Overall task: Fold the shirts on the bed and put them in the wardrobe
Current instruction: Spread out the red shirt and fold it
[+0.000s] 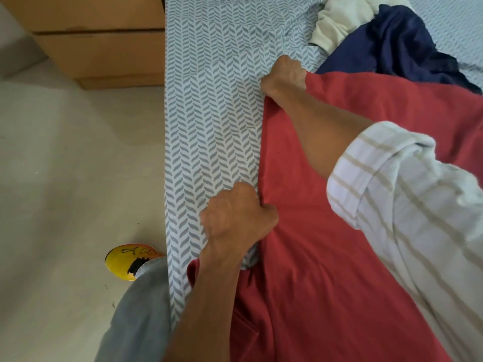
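A red shirt [326, 231] lies spread on the bed [209, 113], which has a white sheet w/ grey leaf marks. The left hand [236, 218] is near the person, at the shirt's left edge. Its fingers are curled tight & grip a bunch of the red cloth. The right hand [285, 75] is farther up the same edge, at the shirt's far corner. Its fingers are curled too & hold the red cloth there. The right arm lies across the shirt, w/ a striped white sleeve [405, 199] rolled up.

Past the red shirt, at the top right of the bed, a dark blue shirt [397, 45] lies crumpled, touching the red one. A cream shirt [342, 17] sits just beside the blue one.

On the left is a pale floor [65, 165]. A wooden cabinet [99, 40] stands next to the bed. A yellow shoe [125, 259] shows by the bed's side.
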Demonstrator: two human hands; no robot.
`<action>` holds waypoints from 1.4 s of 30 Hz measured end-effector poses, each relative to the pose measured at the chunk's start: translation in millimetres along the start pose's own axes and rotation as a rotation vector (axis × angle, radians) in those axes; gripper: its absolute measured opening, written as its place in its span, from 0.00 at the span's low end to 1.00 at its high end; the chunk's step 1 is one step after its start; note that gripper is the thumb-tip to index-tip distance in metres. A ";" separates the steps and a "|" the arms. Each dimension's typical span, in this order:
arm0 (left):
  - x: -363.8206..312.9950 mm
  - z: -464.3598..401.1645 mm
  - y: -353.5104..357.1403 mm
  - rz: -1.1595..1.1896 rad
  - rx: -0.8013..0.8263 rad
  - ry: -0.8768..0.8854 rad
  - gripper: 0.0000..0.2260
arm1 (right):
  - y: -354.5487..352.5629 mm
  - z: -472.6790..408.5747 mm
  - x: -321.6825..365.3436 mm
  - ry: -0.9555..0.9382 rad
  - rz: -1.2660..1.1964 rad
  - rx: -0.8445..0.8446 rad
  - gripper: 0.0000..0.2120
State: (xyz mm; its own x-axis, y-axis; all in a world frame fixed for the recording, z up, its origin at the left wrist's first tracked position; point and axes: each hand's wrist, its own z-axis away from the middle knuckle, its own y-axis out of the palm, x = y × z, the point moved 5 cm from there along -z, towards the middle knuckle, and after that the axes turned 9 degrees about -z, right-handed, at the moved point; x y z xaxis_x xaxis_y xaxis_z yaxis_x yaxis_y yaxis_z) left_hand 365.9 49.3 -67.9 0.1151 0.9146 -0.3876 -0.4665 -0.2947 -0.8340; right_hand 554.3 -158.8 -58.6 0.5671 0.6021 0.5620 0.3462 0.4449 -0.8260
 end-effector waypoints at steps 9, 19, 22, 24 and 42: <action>2.9 -4.5 0.5 0.028 -0.037 -0.013 0.06 | 5.0 -13.9 4.6 -0.030 -0.072 -0.056 0.15; -2.9 5.6 1.0 -0.081 -0.166 0.000 0.11 | -36.3 35.7 -52.5 -0.397 -0.270 -0.044 0.10; -13.4 15.7 4.9 -0.114 -0.208 -0.027 0.11 | -99.3 66.3 -131.7 -0.404 -0.222 -0.146 0.07; -19.1 20.1 5.9 -0.128 -0.241 -0.062 0.11 | -144.9 80.9 -198.3 -0.325 -0.152 -0.224 0.07; -398.4 -59.5 127.6 -0.145 -0.211 0.642 0.07 | -265.6 73.1 -465.1 0.061 -0.289 -0.270 0.05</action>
State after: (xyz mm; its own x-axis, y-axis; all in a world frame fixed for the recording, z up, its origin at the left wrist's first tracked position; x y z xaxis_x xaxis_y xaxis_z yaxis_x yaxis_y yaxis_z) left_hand 312.7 -369.2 -43.3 0.6900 0.6232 -0.3681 -0.2341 -0.2891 -0.9282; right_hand 144.0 -508.5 -97.4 0.4583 0.4333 0.7760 0.6772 0.3953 -0.6206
